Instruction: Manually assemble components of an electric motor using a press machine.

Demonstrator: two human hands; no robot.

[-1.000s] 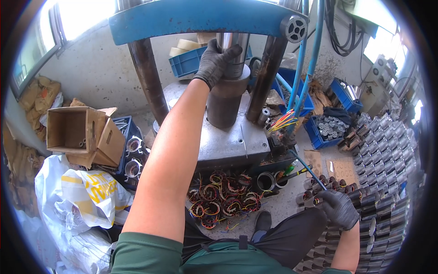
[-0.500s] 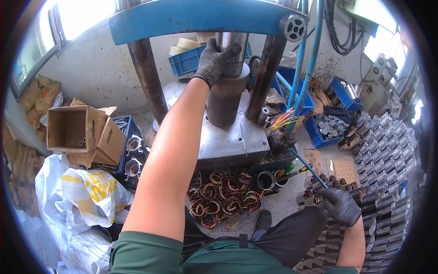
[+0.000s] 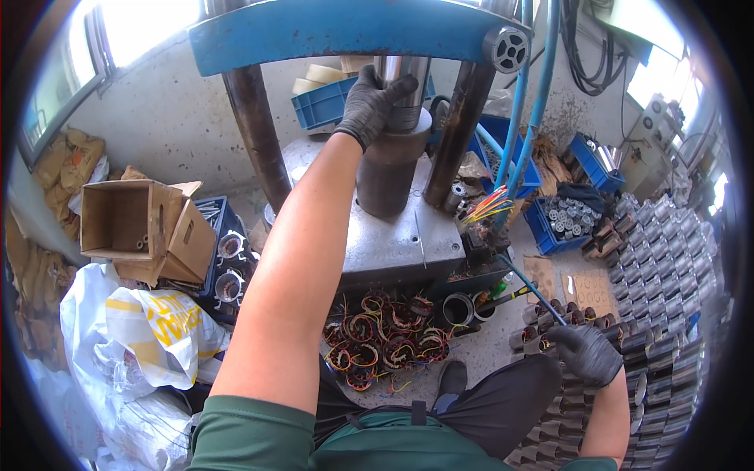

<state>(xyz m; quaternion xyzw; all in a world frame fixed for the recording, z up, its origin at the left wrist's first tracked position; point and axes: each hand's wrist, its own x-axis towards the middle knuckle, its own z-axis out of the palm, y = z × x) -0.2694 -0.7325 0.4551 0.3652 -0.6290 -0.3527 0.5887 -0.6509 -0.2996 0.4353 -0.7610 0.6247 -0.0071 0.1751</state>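
left hand (image 3: 374, 104): gloved, wrapped round shiny press rod (image 3: 402, 82) over dark cylinder (image 3: 389, 177)
right hand (image 3: 585, 353): gloved, curled onto stacked metal tubes (image 3: 554, 318)

My left hand (image 3: 375, 102), in a dark knitted, matt glove, grips the shiny polished steel ram (image 3: 402, 78); below sits a dull, rusty brown metal cylinder (image 3: 390, 173). The grey steel press bed (image 3: 400, 243) looks scuffed and matt, the blue painted metal crossbeam (image 3: 345, 31) chipped. My right hand (image 3: 585, 353), same cloth glove, rests on dull grey metal tubes (image 3: 667, 259). Brown cardboard box (image 3: 129, 224), rough; white plastic sacks (image 3: 149, 330), crinkled, glossy.
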